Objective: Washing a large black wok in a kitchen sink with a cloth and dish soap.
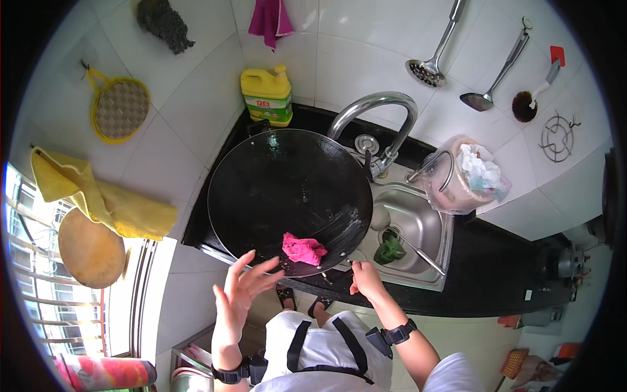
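A large black wok (pixel 294 191) rests tilted at the sink's left side, its inside wet and streaked with whitish residue. A crumpled pink cloth (pixel 303 249) lies inside, close to the near rim. My left hand (pixel 247 284) is held at the front left of the wok with fingers spread and nothing in it. Beside the near right rim, my right hand (pixel 366 280) has its fingers curled; whether they grip anything is hidden. Right of the wok, the steel sink (pixel 423 210) holds a metal ladle (pixel 421 254) and green leaves (pixel 390 250) by the drain.
A chrome faucet (pixel 374 100) arches behind the wok. A yellow detergent jug (pixel 267 95) stands in the back corner. At the sink's back right is a bag-lined bin (pixel 450 181) with waste. Utensils such as a skimmer (pixel 426 72) hang on the tiles; a yellow towel (pixel 127 206) hangs left.
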The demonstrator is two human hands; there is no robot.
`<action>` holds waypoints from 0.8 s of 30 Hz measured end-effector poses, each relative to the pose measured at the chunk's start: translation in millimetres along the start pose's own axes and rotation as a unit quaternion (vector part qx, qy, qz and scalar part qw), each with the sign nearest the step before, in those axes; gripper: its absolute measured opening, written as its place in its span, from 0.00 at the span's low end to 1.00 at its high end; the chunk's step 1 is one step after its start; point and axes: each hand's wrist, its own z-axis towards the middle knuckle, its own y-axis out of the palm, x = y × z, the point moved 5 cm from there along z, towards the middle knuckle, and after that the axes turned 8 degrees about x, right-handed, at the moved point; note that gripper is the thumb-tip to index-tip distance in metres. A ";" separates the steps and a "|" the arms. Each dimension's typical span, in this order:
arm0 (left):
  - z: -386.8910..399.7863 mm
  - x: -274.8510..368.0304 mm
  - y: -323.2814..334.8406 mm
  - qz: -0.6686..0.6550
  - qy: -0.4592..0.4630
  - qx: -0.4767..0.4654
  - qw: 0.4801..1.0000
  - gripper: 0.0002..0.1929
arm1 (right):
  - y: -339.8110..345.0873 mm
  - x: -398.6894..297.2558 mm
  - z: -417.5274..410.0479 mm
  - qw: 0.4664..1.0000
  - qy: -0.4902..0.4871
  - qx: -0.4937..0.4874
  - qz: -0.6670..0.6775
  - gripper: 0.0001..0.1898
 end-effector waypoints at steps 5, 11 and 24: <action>20.5 -62.6 -71.7 0.024 -0.035 0.205 0.978 0.16 | -5.8 1.3 3.8 1.000 -0.003 0.007 -0.022 0.20; 29.0 -108.9 -101.1 0.330 -0.272 0.117 0.896 0.27 | -3.7 -0.3 -11.8 0.994 0.079 -0.035 0.062 0.17; 24.2 -132.1 -43.5 0.290 -0.274 -0.109 0.911 0.21 | 27.3 -19.5 -60.8 0.978 0.151 -0.098 0.102 0.16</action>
